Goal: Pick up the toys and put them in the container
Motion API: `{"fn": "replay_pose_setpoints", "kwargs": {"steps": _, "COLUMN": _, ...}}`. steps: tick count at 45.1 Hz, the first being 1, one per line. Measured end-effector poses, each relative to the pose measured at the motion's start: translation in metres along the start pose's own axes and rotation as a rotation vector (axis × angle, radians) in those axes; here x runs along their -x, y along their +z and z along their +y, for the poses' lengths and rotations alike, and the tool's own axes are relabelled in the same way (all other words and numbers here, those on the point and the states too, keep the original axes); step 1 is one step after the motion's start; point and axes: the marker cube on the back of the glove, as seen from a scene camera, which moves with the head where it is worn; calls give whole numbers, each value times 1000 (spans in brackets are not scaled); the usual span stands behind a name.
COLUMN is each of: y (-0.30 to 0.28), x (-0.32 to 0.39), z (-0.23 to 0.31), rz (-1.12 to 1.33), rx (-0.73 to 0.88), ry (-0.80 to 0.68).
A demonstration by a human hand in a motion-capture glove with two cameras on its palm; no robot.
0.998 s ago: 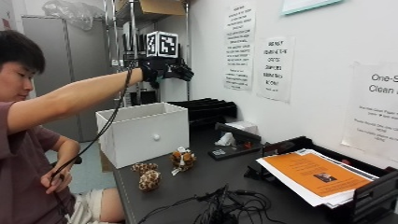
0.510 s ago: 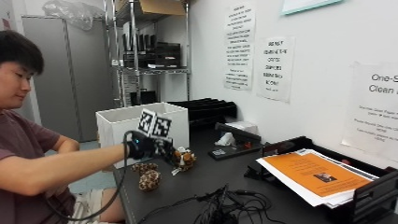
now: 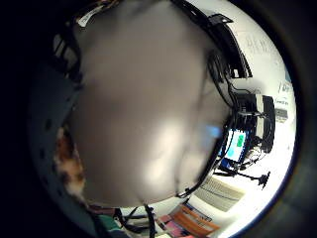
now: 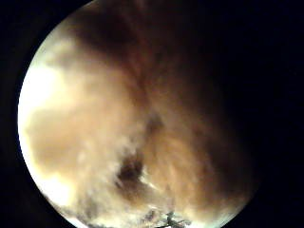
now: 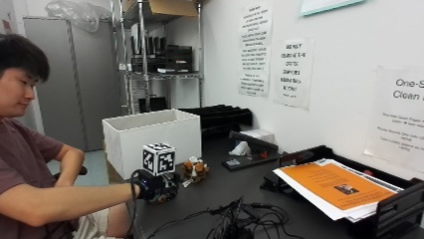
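My gloved right hand is low on the black table, just in front of the white container. Its fingers curl down over a brown furry toy, most of which the hand hides. Brown fur fills the thumb side palm view, so the toy is right against the palm. A spotted toy shows at the edge of the little finger side palm view. A second small brown toy stands on the table beside the container, a little beyond the hand.
A tangle of black cables lies on the table in front of the hand. A black paper tray holding an orange sheet stands by the wall. Black trays and small items sit behind the container.
My hand came down from high above the container to the table and now closes over the toy in front of the container.
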Motion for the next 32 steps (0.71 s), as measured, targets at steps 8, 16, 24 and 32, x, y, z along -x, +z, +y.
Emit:
{"fn": "replay_pose_setpoints", "kwargs": {"steps": 8, "y": -21, "x": 4, "z": -20, "rz": -69, "rx": 199, "ry": -27}}
{"fn": "replay_pose_setpoints", "kwargs": {"steps": 16, "y": -104, "x": 2, "z": -36, "rz": -109, "rx": 213, "ry": -22}}
{"fn": "replay_pose_setpoints", "kwargs": {"steps": 24, "y": -203, "x": 10, "z": -50, "rz": -96, "rx": 123, "ry": -9}}
{"fn": "replay_pose_setpoints", "kwargs": {"steps": 32, "y": -294, "x": 26, "z": -60, "rz": -49, "rx": 11, "ry": 20}}
